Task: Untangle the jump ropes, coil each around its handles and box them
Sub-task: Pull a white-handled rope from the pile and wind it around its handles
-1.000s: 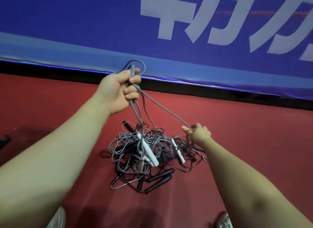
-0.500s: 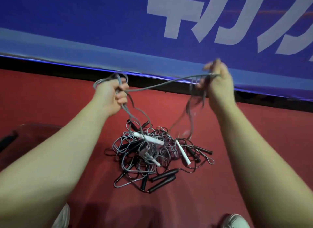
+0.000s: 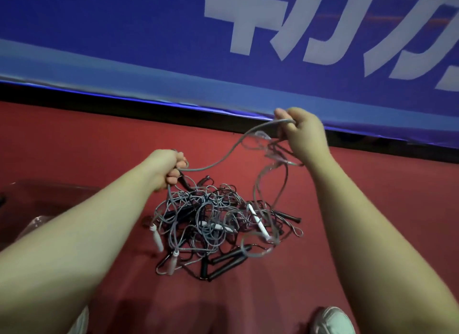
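Observation:
A tangled heap of jump ropes lies on the red floor, grey and black cords mixed with white handles and black handles. My left hand grips a grey cord low, just above the heap's left side. That cord sags across to my right hand, which holds it raised at upper right with more loops hanging blurred beneath it down to the heap.
A blue banner with white lettering runs along the far side, a dark gap under it. A clear plastic box sits on the floor at left, partly behind my left forearm. My white shoe shows at the bottom right.
My right hand rose from the heap to upper right, pulling cord loops up. My left hand dropped down toward the heap. The white handles in the pile shifted.

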`<action>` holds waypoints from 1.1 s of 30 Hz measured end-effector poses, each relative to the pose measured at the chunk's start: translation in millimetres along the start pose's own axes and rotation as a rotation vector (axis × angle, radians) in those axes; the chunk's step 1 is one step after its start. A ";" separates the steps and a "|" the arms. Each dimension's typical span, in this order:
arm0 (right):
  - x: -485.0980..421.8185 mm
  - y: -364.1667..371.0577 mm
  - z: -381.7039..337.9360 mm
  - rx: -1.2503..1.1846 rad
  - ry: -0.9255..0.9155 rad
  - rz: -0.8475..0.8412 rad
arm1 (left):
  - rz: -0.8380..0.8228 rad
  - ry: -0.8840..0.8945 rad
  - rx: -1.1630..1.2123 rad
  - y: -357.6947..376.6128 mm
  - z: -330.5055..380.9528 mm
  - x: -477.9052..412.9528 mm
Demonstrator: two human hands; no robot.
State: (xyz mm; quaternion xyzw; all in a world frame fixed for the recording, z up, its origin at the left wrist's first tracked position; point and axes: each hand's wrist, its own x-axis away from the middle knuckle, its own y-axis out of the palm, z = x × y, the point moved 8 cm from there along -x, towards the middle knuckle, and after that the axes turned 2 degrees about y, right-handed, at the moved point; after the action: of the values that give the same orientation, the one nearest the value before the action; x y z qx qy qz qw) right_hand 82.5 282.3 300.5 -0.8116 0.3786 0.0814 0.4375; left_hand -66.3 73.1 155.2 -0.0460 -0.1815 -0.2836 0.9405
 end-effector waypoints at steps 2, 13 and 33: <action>8.1 17.7 -10.0 -0.112 0.017 -0.103 | -0.116 -0.021 -0.155 11.7 -5.2 3.5; 16.6 40.9 -46.7 0.122 -0.110 -0.156 | -0.625 0.247 -0.310 82.4 33.7 48.5; 77.5 86.8 164.3 0.287 0.638 -0.378 | -0.255 0.115 0.183 20.3 57.8 30.3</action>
State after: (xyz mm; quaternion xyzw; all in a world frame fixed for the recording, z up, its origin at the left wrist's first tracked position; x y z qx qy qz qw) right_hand 110.0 338.3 109.1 -0.7822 0.3468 -0.3107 0.4140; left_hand -49.9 85.4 220.5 0.0794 -0.1570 -0.3850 0.9060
